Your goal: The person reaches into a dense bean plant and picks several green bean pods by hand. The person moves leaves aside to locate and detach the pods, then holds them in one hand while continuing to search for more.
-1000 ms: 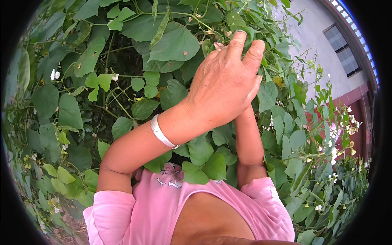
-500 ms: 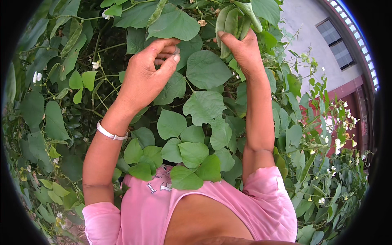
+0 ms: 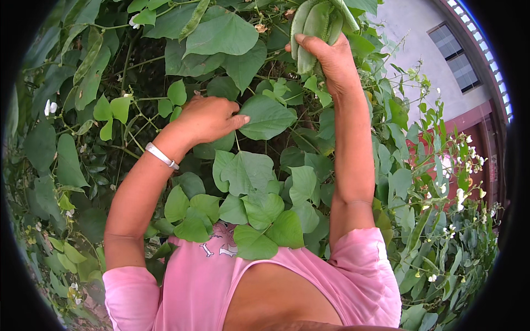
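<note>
Right hand (image 3: 335,59) raised at upper right of the view; its grip clamped on a bunch of flat green pods (image 3: 316,28); thumb laid across the near side of the bunch, other fingers mostly hidden behind it; pods overlap one another, standing roughly upright above the hand, the topmost cut by the dark rim of the view.

Left hand (image 3: 212,118) lower and to the left, well apart from the pods, back of the hand uppermost; fingers bent in among the foliage, tips out of sight; thumb points right, its tip at the edge of a broad leaf (image 3: 268,117); cannot tell whether this grip is apart, together or clamped on anything; pale bracelet (image 3: 161,156) around the left wrist.

Climbing plants fill most of the view; one hanging pod (image 3: 195,21) at the top, left of centre, beside a large leaf (image 3: 221,34); a second pod (image 3: 88,58) farther left; white flower (image 3: 50,107) near the left rim, a cluster of white flowers (image 3: 461,197) at right; small dried bloom (image 3: 260,27) between the hanging pod and the held bunch.

Pink shirt (image 3: 187,281) below, several leaves (image 3: 255,243) overlapping its front; grey wall (image 3: 406,25) with a dark window (image 3: 454,57) at upper right, reddish section beneath.
</note>
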A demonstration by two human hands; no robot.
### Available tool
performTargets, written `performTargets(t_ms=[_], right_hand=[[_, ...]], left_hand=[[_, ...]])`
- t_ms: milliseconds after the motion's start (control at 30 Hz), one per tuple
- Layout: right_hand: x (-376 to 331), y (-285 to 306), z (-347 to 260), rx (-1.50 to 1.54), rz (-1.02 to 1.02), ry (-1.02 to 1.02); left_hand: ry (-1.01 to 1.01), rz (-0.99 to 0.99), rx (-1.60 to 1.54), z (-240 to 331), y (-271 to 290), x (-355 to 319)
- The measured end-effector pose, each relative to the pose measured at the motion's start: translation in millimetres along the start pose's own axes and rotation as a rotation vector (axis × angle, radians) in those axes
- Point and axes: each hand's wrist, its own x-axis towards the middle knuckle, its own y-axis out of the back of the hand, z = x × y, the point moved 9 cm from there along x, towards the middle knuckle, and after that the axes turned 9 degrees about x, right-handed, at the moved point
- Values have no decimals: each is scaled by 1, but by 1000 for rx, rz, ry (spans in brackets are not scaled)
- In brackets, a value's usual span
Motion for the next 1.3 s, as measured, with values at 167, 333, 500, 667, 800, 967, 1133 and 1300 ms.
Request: performTargets(t_ms=[167, 333, 500, 667, 800, 967, 1133, 1300], right_hand=[[-2, 0, 3, 13, 3, 3], [-4, -5, 2, 44, 18, -36], [-11, -3, 5, 78, 64, -67], [-8, -2, 1, 125, 93, -50], [-7, 5, -5, 167, 116, -6], [-6, -3, -14, 150, 125, 47], [-3, 5, -3, 162, 122, -12], [-11, 2, -2, 192, 102, -21]], left_hand=[[-139, 18, -66, 8, -12, -13], [164, 533, -1019, -41, 18, -16], [107, 1042, -1545, -50, 55, -29], [-116, 1133, -1358, -6, 92, -21], [-58, 1235, -956, 17, 113, -7], [31, 1260, -875, 20, 129, 1], [-85, 1275, -1219, -15, 105, -6], [230, 1351, -1423, -91, 79, -12]])
